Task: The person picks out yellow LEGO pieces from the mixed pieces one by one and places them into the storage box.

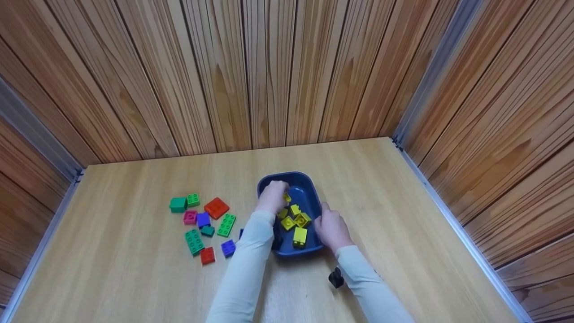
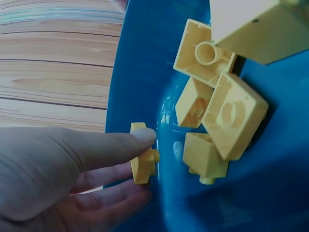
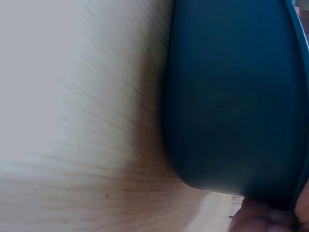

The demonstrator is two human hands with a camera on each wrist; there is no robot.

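Note:
A dark blue plastic tub (image 1: 305,194) stands on the table with several yellow toy bricks (image 1: 300,237) in it. My left hand (image 1: 272,197) reaches over its left side. Between thumb and fingers it pinches a small yellow brick (image 2: 141,168), whose studs face the tub's middle in the left wrist view. Other yellow bricks (image 2: 235,116) lie tumbled on the tub floor, some with their hollow undersides showing. At the right side, my right hand (image 1: 332,228) grips the tub's rim, its fingertips (image 3: 256,215) against the outer wall in the right wrist view.
Left of the tub lies a loose group of bricks: a red one (image 1: 217,207), green ones (image 1: 226,224), purple ones (image 1: 228,248) and a pink one (image 1: 190,217). A small black object (image 1: 336,277) shows beside the right sleeve. Wood-panelled walls (image 1: 269,72) border the table (image 1: 134,278).

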